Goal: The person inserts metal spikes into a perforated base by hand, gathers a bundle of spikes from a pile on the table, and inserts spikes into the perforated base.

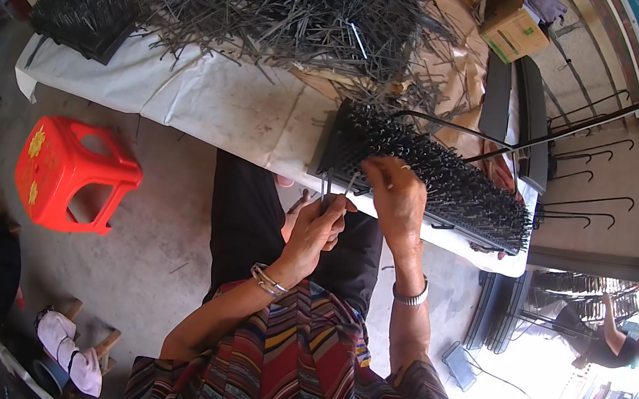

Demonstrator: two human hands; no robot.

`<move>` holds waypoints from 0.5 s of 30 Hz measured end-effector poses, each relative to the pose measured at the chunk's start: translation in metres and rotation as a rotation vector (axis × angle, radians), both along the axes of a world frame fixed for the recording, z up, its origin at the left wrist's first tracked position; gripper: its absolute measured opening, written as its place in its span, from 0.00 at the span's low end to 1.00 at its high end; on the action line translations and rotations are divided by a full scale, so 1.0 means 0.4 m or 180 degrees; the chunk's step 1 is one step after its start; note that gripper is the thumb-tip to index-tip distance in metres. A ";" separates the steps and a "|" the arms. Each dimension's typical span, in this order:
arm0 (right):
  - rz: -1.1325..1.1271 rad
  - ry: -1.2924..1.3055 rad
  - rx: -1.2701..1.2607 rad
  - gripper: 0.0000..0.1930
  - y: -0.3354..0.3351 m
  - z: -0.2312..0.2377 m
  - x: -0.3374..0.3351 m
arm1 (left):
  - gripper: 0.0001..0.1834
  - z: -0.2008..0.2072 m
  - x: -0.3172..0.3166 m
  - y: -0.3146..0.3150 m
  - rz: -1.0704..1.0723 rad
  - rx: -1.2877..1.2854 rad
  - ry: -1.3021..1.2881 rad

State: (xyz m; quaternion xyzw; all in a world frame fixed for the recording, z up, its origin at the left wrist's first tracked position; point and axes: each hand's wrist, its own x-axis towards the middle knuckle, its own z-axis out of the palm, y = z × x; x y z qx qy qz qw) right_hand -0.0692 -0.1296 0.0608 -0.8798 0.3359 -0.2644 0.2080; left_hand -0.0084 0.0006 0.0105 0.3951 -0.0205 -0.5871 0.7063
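Note:
My left hand (316, 230) is closed around a few thin dark strips (328, 186), their ends sticking up past the fingers. Just right of it, my right hand (400, 202) reaches to the near side of a long black rack (453, 188) packed with rows of small upright dark pieces. Its thumb and forefinger are pinched together against the rack's left part; whatever lies between them is too small to make out. The rack stands slantwise along the table's front edge. Beyond it spreads a large loose heap of thin dark strips (282, 8).
A pale sheet covers the table (210, 105). A second filled black rack (86, 20) stands at its far left, a cardboard box (516, 32) at the back right. On the floor at left is a red plastic stool (79, 176). Metal hooks (591, 209) jut out at right; another person (613, 338) is beyond.

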 end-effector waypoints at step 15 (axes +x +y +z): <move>-0.0419 -0.0886 -0.0333 0.03 -0.030 -0.008 0.036 | 0.21 -0.011 0.006 -0.005 -0.0120 -0.0074 0.0013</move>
